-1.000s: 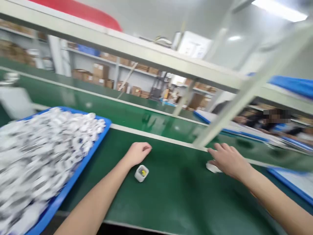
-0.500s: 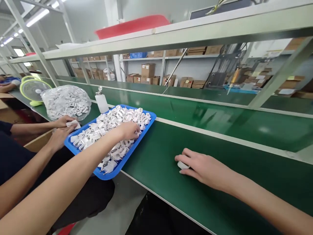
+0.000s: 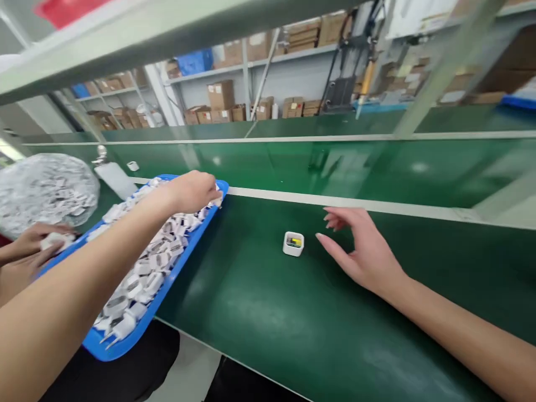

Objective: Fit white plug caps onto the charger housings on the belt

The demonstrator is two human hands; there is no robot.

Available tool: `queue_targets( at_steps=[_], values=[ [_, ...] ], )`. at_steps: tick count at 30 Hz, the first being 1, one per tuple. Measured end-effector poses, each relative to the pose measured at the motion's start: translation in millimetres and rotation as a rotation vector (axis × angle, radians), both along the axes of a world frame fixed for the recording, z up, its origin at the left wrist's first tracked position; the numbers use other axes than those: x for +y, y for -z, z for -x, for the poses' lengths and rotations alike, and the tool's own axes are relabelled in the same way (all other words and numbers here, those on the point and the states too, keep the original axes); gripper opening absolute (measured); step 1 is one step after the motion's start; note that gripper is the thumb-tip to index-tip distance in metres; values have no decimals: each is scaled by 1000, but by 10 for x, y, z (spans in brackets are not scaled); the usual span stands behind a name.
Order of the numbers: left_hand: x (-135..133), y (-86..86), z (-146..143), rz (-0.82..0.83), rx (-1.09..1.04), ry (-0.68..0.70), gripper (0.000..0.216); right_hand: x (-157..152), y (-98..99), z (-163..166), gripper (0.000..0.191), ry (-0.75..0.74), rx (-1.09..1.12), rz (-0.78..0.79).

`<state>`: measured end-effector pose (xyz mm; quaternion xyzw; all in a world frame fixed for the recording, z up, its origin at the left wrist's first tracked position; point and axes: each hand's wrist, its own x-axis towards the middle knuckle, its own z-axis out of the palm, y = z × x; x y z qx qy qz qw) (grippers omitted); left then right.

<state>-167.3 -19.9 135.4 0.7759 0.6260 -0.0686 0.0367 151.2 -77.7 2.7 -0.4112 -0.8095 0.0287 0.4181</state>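
Bottle (image 3: pixel 117 180), white, metal top: left. Bag (image 3: pixel 52 192), clear, white pieces inside: farther left. Beam (image 3: pixel 167 40), pale, overhead. Red item (image 3: pixel 71 11), blurred: above beam, left. Shelves (image 3: pixel 288 57), far: brown cartons (image 3: pixel 221 95); blue bin (image 3: pixel 195 62), upper level, left.

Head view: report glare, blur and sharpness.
Head view: pale glare spots on the green surface beyond the white strip; overhead beam smeared by blur; plastic bag at left soft too; white housing near the right hand comparatively crisp.
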Motion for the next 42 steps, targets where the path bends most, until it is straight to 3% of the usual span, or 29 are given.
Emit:
queue_targets(
  at_steps=[5, 8, 11, 14, 16, 18, 22, 26, 37, 42],
  values=[
    [-153, 309, -1202, 117, -447, 176, 26, -6, 5, -9, 39, -113, 48, -7],
    [-288, 474, -1502, 207, -685, 258, 31, -3, 11, -85, 25, -29, 219, 74],
    [-382, 635, -1326, 285, -948, 281, 41, 0, 2, -119, 17, 3, 419, 245],
    [-435, 807, -1013, 211, -858, 209, 61, -16, -28, -71, 15, -104, 535, 442],
    [-437, 935, -909, 194, -704, 232, 45, -35, -59, -28, 15, -172, 537, 529],
    [-430, 1069, -933, 211, -678, 243, 27, -46, -87, -12, 17, -209, 492, 582],
    [-435, 1253, -1161, 119, -791, 211, 32, 13, -130, -83, 16, -254, 308, 670],
    [-472, 1331, -1239, -22, -783, 273, 23, 107, -191, -165, 15, -257, 132, 664],
    [-483, 1376, -1154, 41, -886, 346, 15, 42, -508, -105, 12, -273, -253, 482],
    [-493, 1365, -1158, 74, -912, 333, 13, 10, -495, -105, 11, -265, -243, 463]
  ],
)
